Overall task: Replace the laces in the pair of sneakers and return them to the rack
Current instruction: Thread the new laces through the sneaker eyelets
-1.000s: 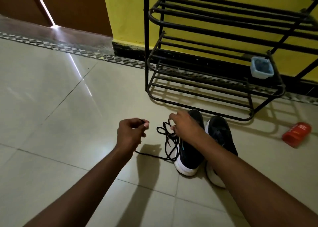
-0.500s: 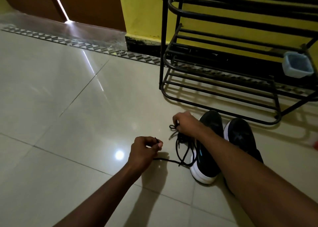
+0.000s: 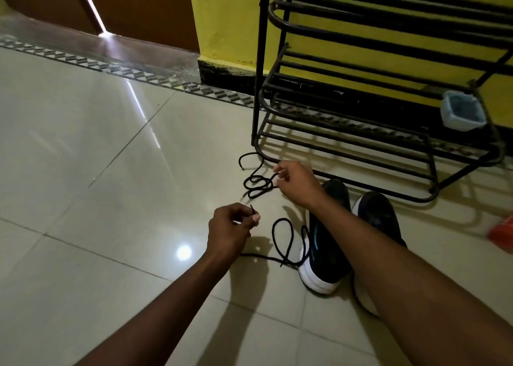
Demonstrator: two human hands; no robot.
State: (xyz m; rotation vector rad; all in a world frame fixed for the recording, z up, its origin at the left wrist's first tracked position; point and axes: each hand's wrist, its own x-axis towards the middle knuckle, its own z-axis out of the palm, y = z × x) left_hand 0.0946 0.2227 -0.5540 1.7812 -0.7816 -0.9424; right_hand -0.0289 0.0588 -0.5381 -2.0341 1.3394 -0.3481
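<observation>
Two black sneakers with white soles stand side by side on the tile floor, the left sneaker (image 3: 326, 254) and the right sneaker (image 3: 374, 216), just in front of the black metal rack (image 3: 347, 143). My left hand (image 3: 231, 229) pinches the tip of a black lace (image 3: 280, 243) that loops on the floor beside the left sneaker. My right hand (image 3: 298, 182) is further forward, its curled fingers on the near end of a coiled black lace (image 3: 256, 184) lying by the rack's front left foot. My right forearm hides part of both sneakers.
A small pale plastic tub (image 3: 462, 113) sits on the rack's low shelf at the right. An orange object (image 3: 502, 232) lies on the floor at the right edge. Behind are a yellow wall and a brown door (image 3: 125, 5). Bare tiles stretch to the left.
My right hand has moved forward from the left sneaker toward the rack, and the bunched lace it held now lies spread in a coil on the floor. My left hand still pinches its lace tip.
</observation>
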